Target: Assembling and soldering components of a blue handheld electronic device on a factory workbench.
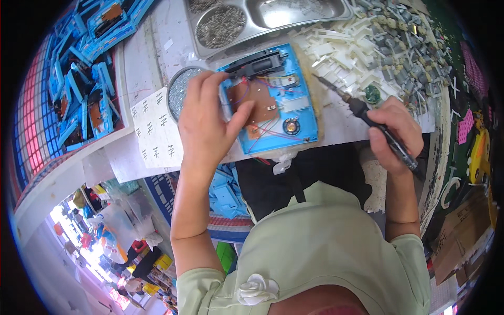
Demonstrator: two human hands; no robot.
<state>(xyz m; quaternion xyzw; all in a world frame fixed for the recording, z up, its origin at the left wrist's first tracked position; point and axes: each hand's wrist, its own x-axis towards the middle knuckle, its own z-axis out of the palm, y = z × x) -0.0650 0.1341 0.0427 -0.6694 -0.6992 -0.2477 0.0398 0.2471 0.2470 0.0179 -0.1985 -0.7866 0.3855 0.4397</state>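
An opened blue plastic housing [310,123] lies on the table in front of me. Inside it are a brown circuit board [257,100], a round speaker [291,126], thin coloured wires and a black part [262,65] along the far edge. My left hand [207,113] grips the housing's left side, its thumb over the board and its fingertips by the black part. In my right hand [396,131] is a black soldering iron [386,134], held like a pen. Its tip points far left, just right of the housing and apart from it.
White plastic parts [341,47] and grey parts [409,58] lie heaped at the far right, a small green board [372,94] among them. A metal compartment tray [202,50] and a round dish [170,97] hold small metal pieces. Blue housings [84,100] fill a left-hand basket.
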